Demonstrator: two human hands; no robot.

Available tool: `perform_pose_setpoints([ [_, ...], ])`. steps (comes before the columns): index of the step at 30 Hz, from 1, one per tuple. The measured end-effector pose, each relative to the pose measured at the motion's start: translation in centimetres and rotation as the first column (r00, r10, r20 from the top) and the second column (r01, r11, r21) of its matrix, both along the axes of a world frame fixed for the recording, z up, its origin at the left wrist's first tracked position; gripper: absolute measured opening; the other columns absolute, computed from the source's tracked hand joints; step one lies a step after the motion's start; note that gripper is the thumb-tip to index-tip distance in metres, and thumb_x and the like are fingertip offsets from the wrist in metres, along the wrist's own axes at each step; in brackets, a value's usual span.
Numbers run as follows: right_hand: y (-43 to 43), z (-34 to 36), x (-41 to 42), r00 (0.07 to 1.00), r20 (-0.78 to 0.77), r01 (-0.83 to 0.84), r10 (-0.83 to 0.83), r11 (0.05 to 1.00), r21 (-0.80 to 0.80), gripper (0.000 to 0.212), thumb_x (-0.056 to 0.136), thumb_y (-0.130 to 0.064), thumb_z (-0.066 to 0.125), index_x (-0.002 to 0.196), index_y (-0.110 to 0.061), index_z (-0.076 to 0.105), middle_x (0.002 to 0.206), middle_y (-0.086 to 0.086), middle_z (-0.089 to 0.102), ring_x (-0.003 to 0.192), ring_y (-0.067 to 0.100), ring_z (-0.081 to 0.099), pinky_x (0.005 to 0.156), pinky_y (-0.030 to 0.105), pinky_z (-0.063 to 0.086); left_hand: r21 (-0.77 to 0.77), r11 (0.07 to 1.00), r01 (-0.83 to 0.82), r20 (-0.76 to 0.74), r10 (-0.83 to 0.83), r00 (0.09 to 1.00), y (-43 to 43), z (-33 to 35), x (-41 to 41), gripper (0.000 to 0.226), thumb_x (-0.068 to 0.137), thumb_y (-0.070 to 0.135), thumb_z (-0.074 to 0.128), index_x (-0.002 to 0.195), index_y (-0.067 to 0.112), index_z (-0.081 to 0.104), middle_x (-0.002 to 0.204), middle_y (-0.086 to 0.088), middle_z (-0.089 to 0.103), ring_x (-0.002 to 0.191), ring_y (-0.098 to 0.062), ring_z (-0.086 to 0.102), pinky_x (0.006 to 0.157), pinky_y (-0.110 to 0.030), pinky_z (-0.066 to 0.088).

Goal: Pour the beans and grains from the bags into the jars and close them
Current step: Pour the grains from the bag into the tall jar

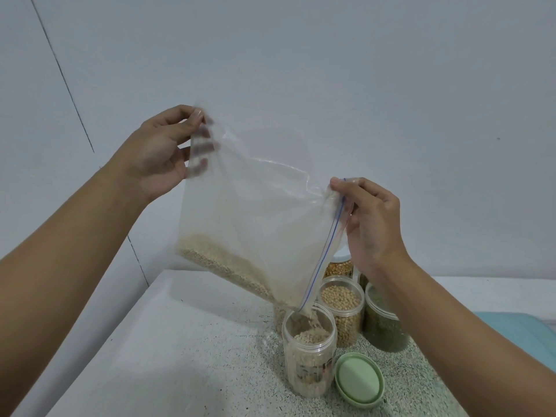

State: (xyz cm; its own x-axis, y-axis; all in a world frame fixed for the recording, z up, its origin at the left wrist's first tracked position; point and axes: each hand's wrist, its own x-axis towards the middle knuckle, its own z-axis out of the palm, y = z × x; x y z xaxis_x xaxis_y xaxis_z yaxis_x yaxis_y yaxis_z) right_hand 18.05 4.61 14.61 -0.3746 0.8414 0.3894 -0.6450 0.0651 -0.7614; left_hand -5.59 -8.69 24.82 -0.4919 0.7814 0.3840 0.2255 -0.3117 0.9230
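Head view. Count: one bag, two hands, one loose lid, five jars; a sliver of a possible sixth shows at the back but is too hidden to tell.

Clear zip-top plastic bag (255, 206) with a blue seal line, held up in the air and tilted, its mouth corner lowest, right above the front jar. Pale small grain (216, 263) lies along the bag's lower edge and runs out at the corner. Left hand (156, 155) pinches the bag's raised rear corner, thumb on the near side and fingers behind the film. Right hand (373, 224) pinches the mouth edge by the seal line.

Open clear plastic front jar (307, 365) stands upright on the speckled counter (195, 371), mostly full of the same grain. Round pale green lid (359, 379) lies flat just right of it.

Behind: open jar of tan round beans (343, 314), jar of dark green beans (385, 329) partly behind the right forearm, jar of orange-yellow pulses (338, 267), and a jar (278, 319) mostly hidden by the bag. Teal surface (523, 329) at the right edge.
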Motion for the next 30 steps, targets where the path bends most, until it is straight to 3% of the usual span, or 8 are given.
perform_pose_setpoints([
  [30, -0.45, 0.38, -0.26, 1.0, -0.007, -0.012, 0.012, 1.0, -0.009, 0.025, 0.087, 0.001, 0.071, 0.067, -0.005, 0.057, 0.068, 0.0, 0.058, 0.067, 0.013, 0.056, 0.064, 0.021, 0.049, -0.002, 1.0, -0.012, -0.034, 0.012, 0.999, -0.49, 0.88, 0.17, 0.014, 0.101, 0.026, 0.061, 0.089, 0.023, 0.068, 0.091, 0.003, 0.068, 0.084, -0.021, 0.071, 0.083, -0.041, 0.044],
])
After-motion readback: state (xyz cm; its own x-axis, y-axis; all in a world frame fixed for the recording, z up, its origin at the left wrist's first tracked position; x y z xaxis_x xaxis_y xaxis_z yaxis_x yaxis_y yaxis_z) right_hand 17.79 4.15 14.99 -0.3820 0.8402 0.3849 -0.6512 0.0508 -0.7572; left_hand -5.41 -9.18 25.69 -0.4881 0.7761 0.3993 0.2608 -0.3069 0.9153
